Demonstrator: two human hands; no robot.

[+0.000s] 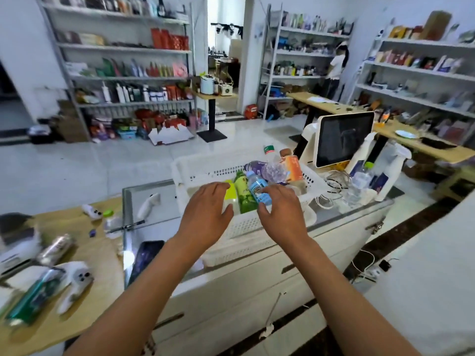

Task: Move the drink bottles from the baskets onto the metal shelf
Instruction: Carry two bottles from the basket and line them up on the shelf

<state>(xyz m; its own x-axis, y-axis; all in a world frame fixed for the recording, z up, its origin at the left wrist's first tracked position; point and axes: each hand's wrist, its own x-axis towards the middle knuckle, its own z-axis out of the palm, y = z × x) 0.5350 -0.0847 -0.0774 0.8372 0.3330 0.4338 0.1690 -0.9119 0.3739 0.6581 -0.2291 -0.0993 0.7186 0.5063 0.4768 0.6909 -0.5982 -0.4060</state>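
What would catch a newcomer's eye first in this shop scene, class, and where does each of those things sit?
First, the two bare arms reaching from the bottom edge, with the left hand and right hand spread over a white basket on the counter. Inside it lie coloured drink bottles, a green bottle beside a blue-labelled bottle. To the right stands a dark screen.

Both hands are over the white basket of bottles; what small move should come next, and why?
Probably curl the right hand round the blue-labelled clear bottle: its fingertips already reach that bottle, which lies on top in the white plastic basket. The left hand hovers open over the green bottle.
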